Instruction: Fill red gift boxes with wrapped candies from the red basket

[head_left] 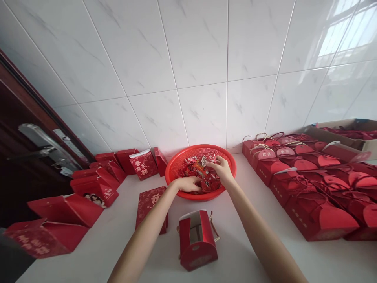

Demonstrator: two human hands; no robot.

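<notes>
A red plastic basket point(230, 155) stands by the wall with red-wrapped candies point(191, 169) in it. Inside its near left part is my left hand point(188, 184), fingertips among the wrappers; what they hold, if anything, is hidden. My right hand point(219, 169) is over the right side of the basket, its fingers closed on wrapped candies point(201, 164), one of them orange and red. Between my forearms, nearer to me, a red gift box point(198, 241) stands with its top open and twisted cord handles at its sides.
Red boxes with handles point(306, 204) fill the right side. At the left stand several open red boxes point(97, 190). A flat red box point(147, 202) lies beside my left forearm. A cardboard box point(365, 144) is at the back right, a door handle point(44, 149) at the far left.
</notes>
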